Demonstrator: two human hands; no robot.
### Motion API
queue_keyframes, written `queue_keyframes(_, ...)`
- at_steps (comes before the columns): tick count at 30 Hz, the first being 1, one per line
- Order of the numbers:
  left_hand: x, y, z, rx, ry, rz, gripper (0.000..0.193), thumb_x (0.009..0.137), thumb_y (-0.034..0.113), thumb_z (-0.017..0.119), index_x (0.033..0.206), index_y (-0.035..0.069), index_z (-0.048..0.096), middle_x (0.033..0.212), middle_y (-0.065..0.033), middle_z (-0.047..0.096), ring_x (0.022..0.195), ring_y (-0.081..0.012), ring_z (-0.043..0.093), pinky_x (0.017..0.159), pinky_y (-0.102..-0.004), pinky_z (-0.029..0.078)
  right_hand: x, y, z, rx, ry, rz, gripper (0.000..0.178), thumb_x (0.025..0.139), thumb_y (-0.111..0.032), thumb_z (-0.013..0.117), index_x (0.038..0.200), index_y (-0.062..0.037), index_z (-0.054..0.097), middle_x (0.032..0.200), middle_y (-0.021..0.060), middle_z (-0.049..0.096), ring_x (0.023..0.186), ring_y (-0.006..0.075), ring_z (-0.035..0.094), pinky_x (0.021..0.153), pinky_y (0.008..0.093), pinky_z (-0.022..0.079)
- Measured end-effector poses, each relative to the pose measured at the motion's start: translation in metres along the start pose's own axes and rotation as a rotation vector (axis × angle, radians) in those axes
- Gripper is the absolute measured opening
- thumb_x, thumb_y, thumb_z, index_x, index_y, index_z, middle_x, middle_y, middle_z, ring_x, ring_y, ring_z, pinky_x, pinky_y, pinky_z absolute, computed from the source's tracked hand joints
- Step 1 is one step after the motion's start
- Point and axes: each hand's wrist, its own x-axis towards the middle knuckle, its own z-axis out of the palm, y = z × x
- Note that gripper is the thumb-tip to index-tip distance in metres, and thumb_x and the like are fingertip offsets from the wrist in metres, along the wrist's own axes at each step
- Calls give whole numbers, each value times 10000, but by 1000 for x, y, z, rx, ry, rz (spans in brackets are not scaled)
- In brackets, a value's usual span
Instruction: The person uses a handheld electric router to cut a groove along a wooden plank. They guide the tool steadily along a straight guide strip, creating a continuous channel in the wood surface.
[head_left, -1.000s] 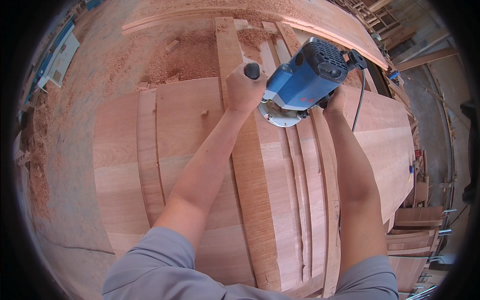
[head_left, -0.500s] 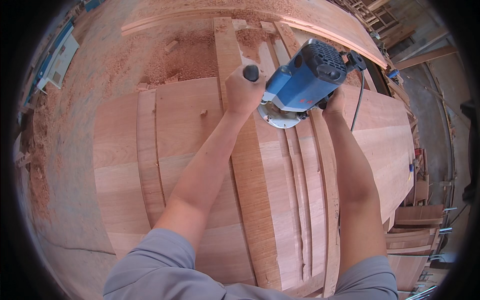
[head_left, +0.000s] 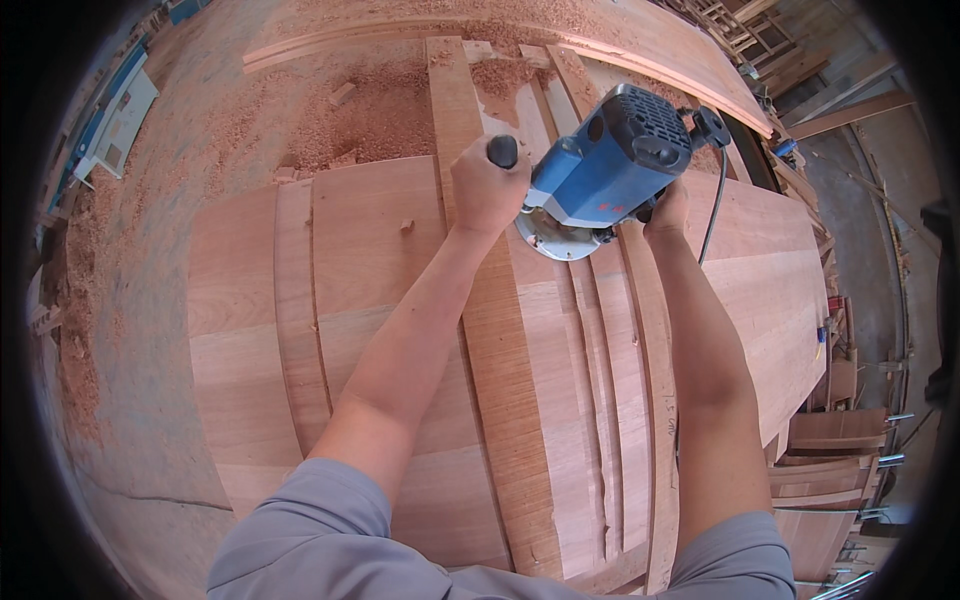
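Observation:
A blue and black plunge router [head_left: 605, 165] stands on a wide wooden panel [head_left: 240, 260], its round metal base lying between two long guide strips. My left hand [head_left: 487, 190] is wrapped round the router's left black handle. On the far side of its body, my right hand [head_left: 668, 208] grips the other handle, whose grip is partly hidden. The left strip [head_left: 510, 400] is a broad brown board; the right strip [head_left: 652, 350] is narrower and carries pencil marks. Between them, grooves [head_left: 598, 400] run along the panel from the router toward me. The cutting bit is hidden.
A black power cord [head_left: 716, 210] hangs from the router across the panel's right side. Reddish sawdust [head_left: 380, 110] covers the floor beyond. A long panel [head_left: 660, 70] lies at the far side. Stacked wood pieces [head_left: 830, 470] stand at the right, and a white and blue object [head_left: 120, 115] at far left.
The router and both hands have shifted very slightly toward me. My grip on both handles is the same.

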Motion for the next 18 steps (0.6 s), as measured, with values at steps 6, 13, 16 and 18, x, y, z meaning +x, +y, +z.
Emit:
queue_keyframes(6, 0, 0, 0, 13, -5, -10, 159, 775, 126, 725, 859, -9, 719, 804, -228, 710, 811, -413, 714, 725, -443, 567, 0, 2, 4, 27, 47, -24, 349, 946, -409, 609, 902, -70, 678, 796, 28, 616, 611, 135, 578, 452, 297, 377)
queue_keyframes(13, 0, 1, -1, 9, 17, 13, 165, 773, 114, 716, 879, -13, 721, 818, -232, 712, 819, -413, 715, 734, -444, 566, 8, 6, -5, -16, 7, 6, 340, 951, -415, 589, 900, -91, 676, 763, 28, 613, 548, 142, 555, 396, 298, 325)
queue_keyframes(16, 0, 1, -2, 19, -9, -12, 166, 779, 115, 715, 879, -18, 718, 827, -237, 712, 823, -412, 717, 735, -446, 566, 5, 5, -3, -12, -10, 24, 332, 952, -420, 581, 884, -106, 665, 733, 16, 603, 509, 136, 536, 374, 293, 298)
queue_keyframes(18, -1, 3, -3, 14, -11, -13, 167, 784, 118, 716, 878, -20, 718, 825, -237, 712, 821, -412, 717, 735, -445, 567, 4, 3, -3, -15, -27, 7, 325, 953, -424, 578, 876, -118, 658, 715, 8, 595, 490, 129, 525, 368, 290, 289)
